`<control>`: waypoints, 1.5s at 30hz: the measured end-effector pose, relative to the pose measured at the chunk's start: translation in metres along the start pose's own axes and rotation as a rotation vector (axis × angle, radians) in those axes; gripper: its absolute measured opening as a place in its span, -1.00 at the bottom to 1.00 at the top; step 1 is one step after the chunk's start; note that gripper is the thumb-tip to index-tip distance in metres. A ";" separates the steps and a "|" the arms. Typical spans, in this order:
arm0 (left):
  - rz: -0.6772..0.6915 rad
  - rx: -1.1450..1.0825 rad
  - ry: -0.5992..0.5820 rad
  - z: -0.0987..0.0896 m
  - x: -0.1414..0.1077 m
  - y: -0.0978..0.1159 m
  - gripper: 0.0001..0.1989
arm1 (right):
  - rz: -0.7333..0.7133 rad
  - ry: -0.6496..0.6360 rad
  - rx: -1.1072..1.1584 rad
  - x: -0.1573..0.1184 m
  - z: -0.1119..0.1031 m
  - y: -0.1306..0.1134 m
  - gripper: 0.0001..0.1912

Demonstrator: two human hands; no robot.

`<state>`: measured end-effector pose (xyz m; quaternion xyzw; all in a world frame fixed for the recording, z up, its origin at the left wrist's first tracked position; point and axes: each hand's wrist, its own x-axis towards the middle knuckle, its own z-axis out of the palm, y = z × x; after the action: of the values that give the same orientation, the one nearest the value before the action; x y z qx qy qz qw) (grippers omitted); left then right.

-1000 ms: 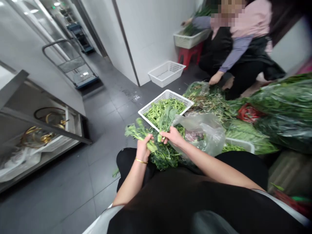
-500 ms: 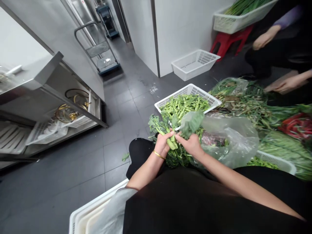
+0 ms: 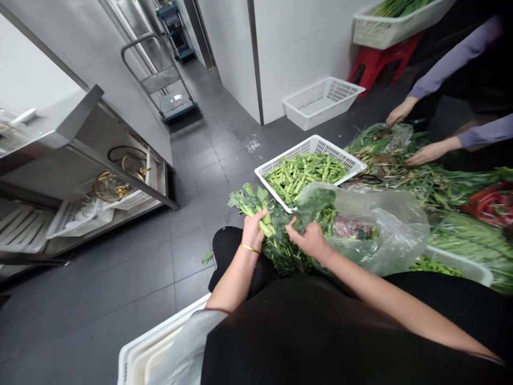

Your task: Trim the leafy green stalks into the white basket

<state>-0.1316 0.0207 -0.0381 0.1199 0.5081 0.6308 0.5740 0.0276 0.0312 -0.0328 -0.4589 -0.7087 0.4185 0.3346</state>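
Head-camera view: at the centre of the frame, the left hand is curled round a small bunch of leafy green stems, thumb across the stalks, leaves pointing toward the upper left and thick pale ends toward the lower right. Just to its right, the right hand has its fingers folded in and appears to pinch a broad green leaf by its base; the exact contact is too small to tell. Above both hands is a white slotted basket holding short green stalks; between and below them lies a pile of dark leaves. For clean work, the left grip should probably be firm near the thick ends without bruising them, the right pinching close to the stalk.
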 end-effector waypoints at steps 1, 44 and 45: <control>-0.011 -0.006 0.007 -0.003 0.002 0.004 -0.67 | 0.002 -0.036 0.032 -0.006 0.000 0.004 -0.54; -0.400 -0.204 -0.360 0.010 -0.027 0.000 -0.85 | 0.194 -0.192 0.313 0.029 -0.026 -0.006 -0.56; -0.347 -0.171 -0.349 0.011 -0.027 -0.003 -0.84 | 0.161 -0.145 0.279 0.028 -0.021 -0.008 -0.57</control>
<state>-0.1131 0.0027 -0.0237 0.0887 0.3592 0.5334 0.7606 0.0324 0.0613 -0.0142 -0.4318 -0.6270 0.5704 0.3085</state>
